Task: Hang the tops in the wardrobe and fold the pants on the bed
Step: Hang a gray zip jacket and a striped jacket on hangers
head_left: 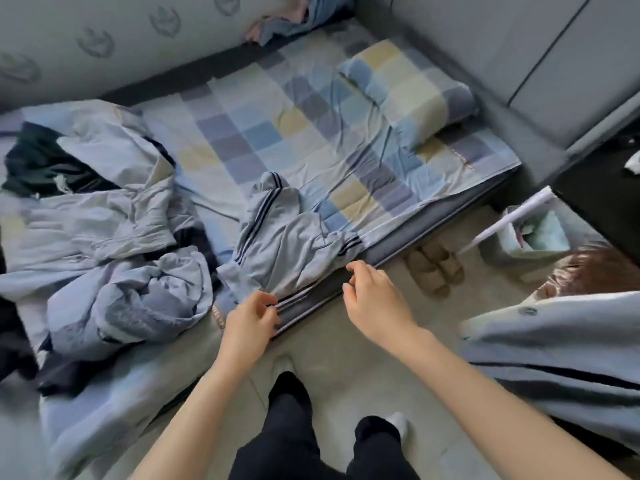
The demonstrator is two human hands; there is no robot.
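Left hand (251, 318): the fingers (268, 301) are pinched together on the striped hem of the grey pants (280, 244), at the bed's near edge.
Right hand (372, 294): the fingers (353, 271) are curled and slightly apart, held just beside the pants' edge; whether cloth is gripped cannot be told.
Grey pants: laid crumpled on the bed (311, 133), beyond both sets of fingers, with dark side stripes seen; the near hem is draped over the mattress edge between the two hands.
Bed: covered by a checked sheet in blue, yellow and grey; a matching pillow (408, 95) is seen well beyond the right fingers.
Clothes pile (104, 216): pale blue and dark garments are heaped to the left of the left fingers, apart from the pants.
Slippers (433, 268): a tan pair is placed on the floor just right of the right fingers, at the bed's base.
Bin (530, 237): seen further right of the slippers, with a white rod leaned across it.
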